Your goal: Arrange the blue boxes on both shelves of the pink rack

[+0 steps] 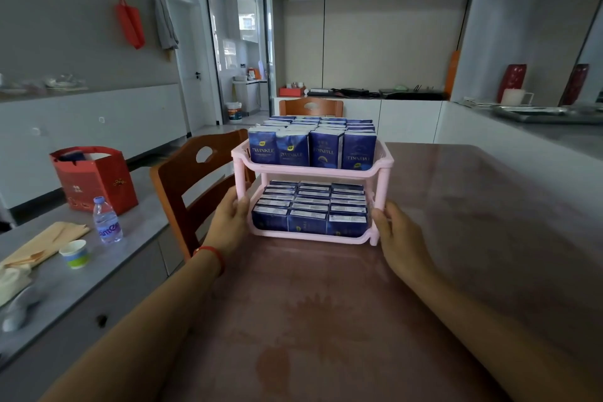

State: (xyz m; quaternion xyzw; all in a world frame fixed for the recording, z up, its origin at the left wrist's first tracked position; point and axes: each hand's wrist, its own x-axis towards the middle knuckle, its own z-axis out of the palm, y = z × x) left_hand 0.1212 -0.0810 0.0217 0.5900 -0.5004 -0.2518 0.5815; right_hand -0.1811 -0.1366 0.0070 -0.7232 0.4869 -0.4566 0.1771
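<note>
A pink two-shelf rack (311, 172) stands on the brownish table (326, 320) in front of me. Several blue boxes (310, 148) stand upright in rows on its top shelf. More blue boxes (310, 212) fill the bottom shelf in three columns. My left hand (228, 222) grips the rack's front left leg, with the thumb curled round it. My right hand (396, 235) holds the front right leg near its foot.
A wooden chair (195, 186) stands left of the table and another chair (311, 107) behind the rack. The grey counter on the left carries a red gift bag (94, 179), a water bottle (107, 222), a paper cup (75, 253) and cloths.
</note>
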